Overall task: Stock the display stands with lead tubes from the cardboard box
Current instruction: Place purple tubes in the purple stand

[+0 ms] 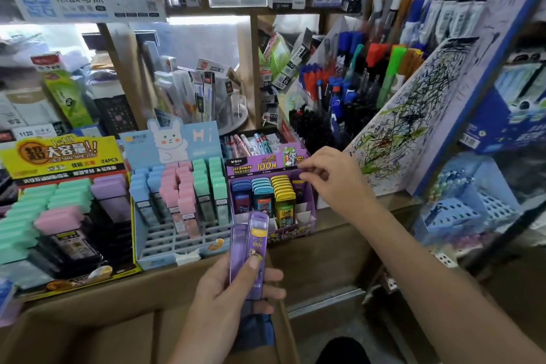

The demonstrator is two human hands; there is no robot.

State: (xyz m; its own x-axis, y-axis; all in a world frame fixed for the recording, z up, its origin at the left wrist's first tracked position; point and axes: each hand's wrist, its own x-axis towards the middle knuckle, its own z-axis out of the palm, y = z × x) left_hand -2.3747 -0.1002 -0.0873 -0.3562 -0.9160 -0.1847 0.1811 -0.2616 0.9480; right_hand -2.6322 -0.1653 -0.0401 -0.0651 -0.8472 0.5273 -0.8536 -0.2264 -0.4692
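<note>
Nearest, at 6 to 7 o'clock: the cardboard box (74,331), flaps open, set against the front of the desk (339,233).

Over its right edge at 6 o'clock, my left hand (233,287) grips two purple lead tubes (255,242) side by side. The thumb lies across the front faces and the fingers wrap the lower ends, so the caps point up toward the stands. Something blue sits below the palm; I cannot tell whether it is held or lying in the box.

Handling estimate: these are flat hard-plastic cases. They should be light and stiff, with glossy faces that may slide against each other in a stack. The leads inside would be brittle, so no dropping. Best hold is a pinch across the narrow edges near the cap, then lower the base into its slot.

At 12 o'clock on the desk stands the purple display stand (295,232), with columns of blue, teal and yellow tubes. Its right-hand column looks mostly unfilled, so that is probably the target.

My right hand (331,180) is at that stand's back right corner, at 1 o'clock, fingers curled against the header card. Whether they pinch a tube I cannot tell.

At 11 o'clock is the blue bunny stand (177,241), with its front slots bare. At 9 to 10 o'clock is the yellow-header stand (65,156).

Farthest, at 1 to 2 o'clock: the marker rack (354,83) and a scribbled test board (413,133).
</note>
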